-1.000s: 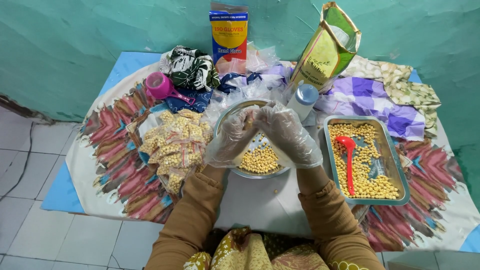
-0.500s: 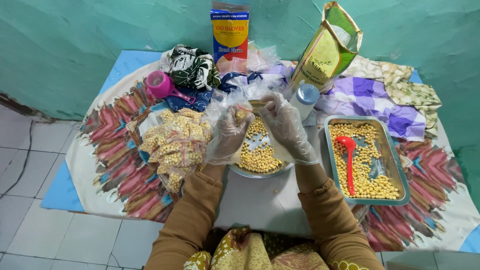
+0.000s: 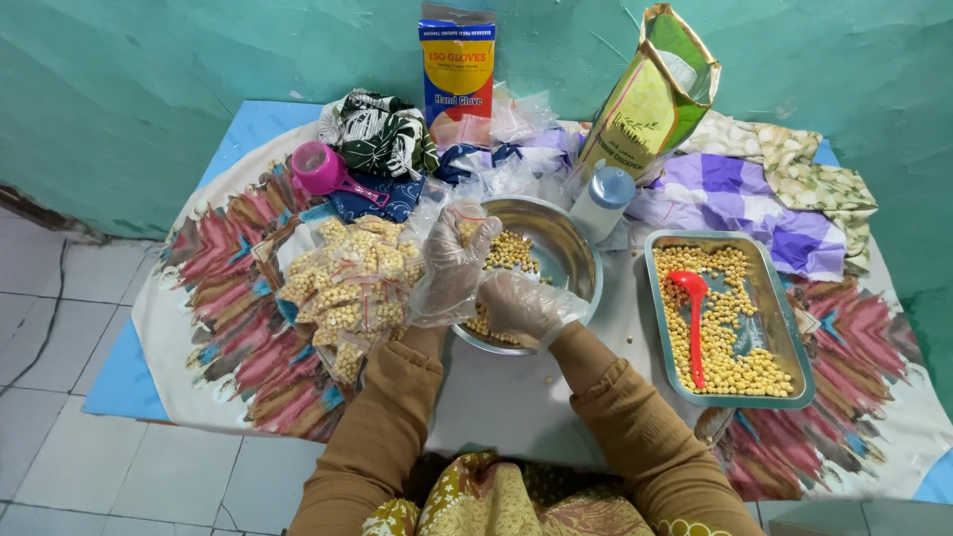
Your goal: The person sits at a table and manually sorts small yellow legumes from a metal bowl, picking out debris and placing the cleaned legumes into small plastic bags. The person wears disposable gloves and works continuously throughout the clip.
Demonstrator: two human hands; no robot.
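A: Hands?
B: Left hand (image 3: 452, 263) pinches a small bag (image 3: 467, 213) over the bowl (image 3: 566, 253); right hand (image 3: 521, 306) cupped closed in the chickpeas (image 3: 511, 250)

A: Around the bowl?
B: Bag pile (image 3: 352, 283) touching its left, one bottle (image 3: 603, 199) behind, one tray (image 3: 789, 337) with one red spoon (image 3: 692, 318) right; bare cloth (image 3: 496, 397) in front

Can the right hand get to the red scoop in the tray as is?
Probably yes. The right hand is down in the round metal bowl, and the red scoop lies uncovered on the beans in the tray just to its right. Nothing stands between them.
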